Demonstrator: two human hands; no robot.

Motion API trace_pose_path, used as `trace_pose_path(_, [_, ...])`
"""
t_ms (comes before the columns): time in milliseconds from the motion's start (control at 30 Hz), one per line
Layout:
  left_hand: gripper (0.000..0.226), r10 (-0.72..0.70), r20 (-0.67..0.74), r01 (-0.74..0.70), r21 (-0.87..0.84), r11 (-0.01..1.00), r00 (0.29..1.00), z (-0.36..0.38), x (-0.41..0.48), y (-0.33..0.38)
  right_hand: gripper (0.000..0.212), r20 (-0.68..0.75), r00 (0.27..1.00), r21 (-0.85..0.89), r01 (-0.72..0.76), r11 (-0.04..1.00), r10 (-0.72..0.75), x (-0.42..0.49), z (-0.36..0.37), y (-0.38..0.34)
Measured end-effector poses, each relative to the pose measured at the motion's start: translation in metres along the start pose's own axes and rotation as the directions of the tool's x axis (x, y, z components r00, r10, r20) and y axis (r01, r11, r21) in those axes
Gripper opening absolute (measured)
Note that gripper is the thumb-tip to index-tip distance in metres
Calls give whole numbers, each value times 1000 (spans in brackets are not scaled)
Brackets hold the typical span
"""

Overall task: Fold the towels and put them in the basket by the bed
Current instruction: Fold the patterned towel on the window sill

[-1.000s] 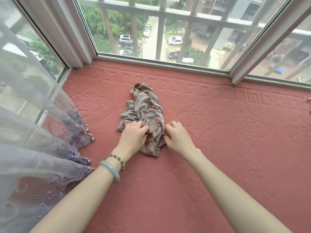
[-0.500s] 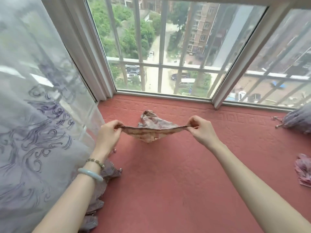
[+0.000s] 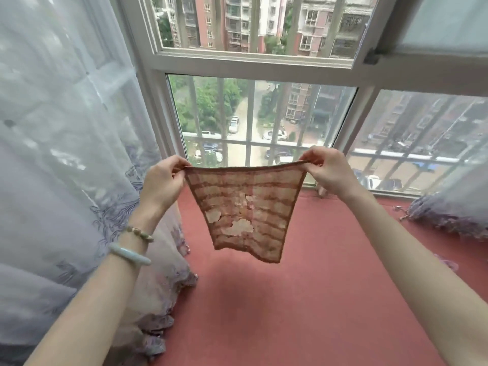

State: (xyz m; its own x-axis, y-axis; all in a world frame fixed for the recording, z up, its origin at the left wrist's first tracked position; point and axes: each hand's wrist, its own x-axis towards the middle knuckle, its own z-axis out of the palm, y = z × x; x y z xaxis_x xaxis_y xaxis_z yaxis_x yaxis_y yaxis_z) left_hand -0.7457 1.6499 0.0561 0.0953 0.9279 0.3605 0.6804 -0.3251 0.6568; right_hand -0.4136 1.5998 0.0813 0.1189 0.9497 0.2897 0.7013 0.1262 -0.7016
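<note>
A thin brown striped towel (image 3: 247,210) with pale worn patches hangs spread out in the air in front of the window. My left hand (image 3: 163,180) pinches its top left corner. My right hand (image 3: 326,171) pinches its top right corner. The top edge is stretched taut between them, and the lower edge hangs free above the red carpeted window ledge (image 3: 277,307). No basket is in view.
A sheer white and lilac curtain (image 3: 66,167) fills the left side and pools on the ledge. Another curtain end (image 3: 454,215) lies at the right. The barred window (image 3: 258,122) stands directly ahead.
Both hands have lifted the crumpled towel off the ledge, raised it and pulled it apart, so it now hangs flat and open. The view has tilted upward.
</note>
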Motion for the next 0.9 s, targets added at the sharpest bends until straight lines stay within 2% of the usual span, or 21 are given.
trace_pose_path(233, [18,38,11,-37,-21,999,999,-18,15,22,12,1,1000,-22,-4,1000,4,-2,-24,-18])
trace_pose_path(400, [17,29,57,-28,-11,1000,998,-13,29,26,9,-9,996,-35,-87,996,86,1,-22,-14])
trace_pose_path(667, [17,66,-20,-67,-74,995,998,-6,28,33,12,-108,988,35,-110,993,114,-1,-17,-5])
trace_pose_path(767, [18,98,-26,-100,-95,990,995,-4,17,31,11,-77,990,86,-114,990,121,-10,-17,2])
trace_pose_path(900, [17,95,37,-92,-76,993,995,4,-11,16,10,-4,986,99,-166,981,168,-32,-8,18])
